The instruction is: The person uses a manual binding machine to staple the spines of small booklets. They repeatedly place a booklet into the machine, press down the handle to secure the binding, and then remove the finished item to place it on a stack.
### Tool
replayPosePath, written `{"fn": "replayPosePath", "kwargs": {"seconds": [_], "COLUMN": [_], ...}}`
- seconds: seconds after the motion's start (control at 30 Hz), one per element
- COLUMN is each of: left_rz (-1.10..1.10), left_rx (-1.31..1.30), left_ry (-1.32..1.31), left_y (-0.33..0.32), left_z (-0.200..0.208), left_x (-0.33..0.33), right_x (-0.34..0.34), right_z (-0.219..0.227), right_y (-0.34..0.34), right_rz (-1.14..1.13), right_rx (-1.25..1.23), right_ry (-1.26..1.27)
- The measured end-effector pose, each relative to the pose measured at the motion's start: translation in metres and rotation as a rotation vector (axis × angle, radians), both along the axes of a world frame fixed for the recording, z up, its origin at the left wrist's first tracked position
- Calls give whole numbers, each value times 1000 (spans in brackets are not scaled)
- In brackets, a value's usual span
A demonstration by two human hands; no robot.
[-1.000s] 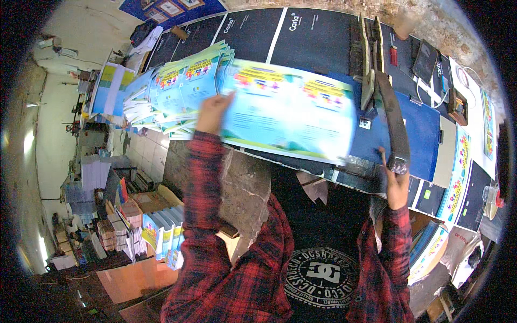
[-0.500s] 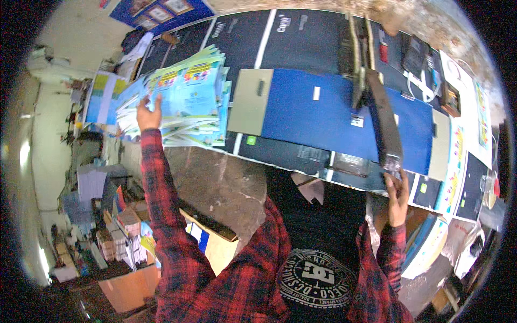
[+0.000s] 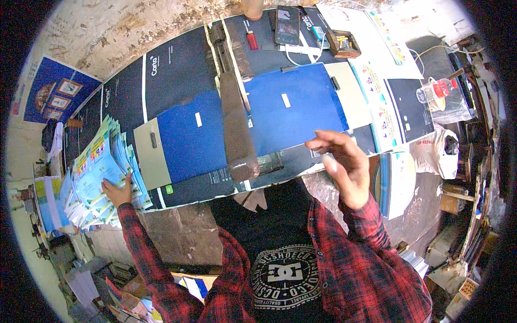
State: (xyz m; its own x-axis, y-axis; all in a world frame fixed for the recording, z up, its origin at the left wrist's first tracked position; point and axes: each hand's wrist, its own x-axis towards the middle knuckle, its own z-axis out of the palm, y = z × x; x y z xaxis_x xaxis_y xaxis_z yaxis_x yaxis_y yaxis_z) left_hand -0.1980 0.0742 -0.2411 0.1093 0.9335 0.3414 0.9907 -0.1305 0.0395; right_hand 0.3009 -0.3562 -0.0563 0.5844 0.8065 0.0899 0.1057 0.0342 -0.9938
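Printed sheets (image 3: 99, 177) are stacked at the table's (image 3: 177, 64) left end, pressed flat under the left hand (image 3: 117, 189). The right hand (image 3: 344, 164) is raised, empty, fingers loosely spread, beside the cutter (image 3: 237, 124). Stacking seems underway; fresh sheets appear needed.

A rough, flaking plaster wall (image 3: 107, 32) rises behind the desk (image 3: 177, 64), with a blue poster (image 3: 51, 97) on it at the left. Daylight brightens the upper right. The bare floor (image 3: 183, 237) below is grey and cluttered at its edges.
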Motion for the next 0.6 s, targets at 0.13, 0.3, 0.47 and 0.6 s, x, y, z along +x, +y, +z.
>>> {"fn": "replayPosePath", "kwargs": {"seconds": [0.13,0.3,0.47,0.6], "left_rz": [-37,-38,-79,-245], "left_rx": [5,-151,-68,70], "left_ry": [35,72,63,-4], "left_y": [34,52,38,14], "left_z": [20,41,45,37], "left_x": [-32,-23,-10,-16], "right_x": [-10,-41,-29,-20], "right_z": [31,86,98,95], "right_y": [4,-10,-13,-9], "right_rz": [398,669,758,857], "right_rx": [608,701,740,796], "right_ry": [28,375,299,235]}}
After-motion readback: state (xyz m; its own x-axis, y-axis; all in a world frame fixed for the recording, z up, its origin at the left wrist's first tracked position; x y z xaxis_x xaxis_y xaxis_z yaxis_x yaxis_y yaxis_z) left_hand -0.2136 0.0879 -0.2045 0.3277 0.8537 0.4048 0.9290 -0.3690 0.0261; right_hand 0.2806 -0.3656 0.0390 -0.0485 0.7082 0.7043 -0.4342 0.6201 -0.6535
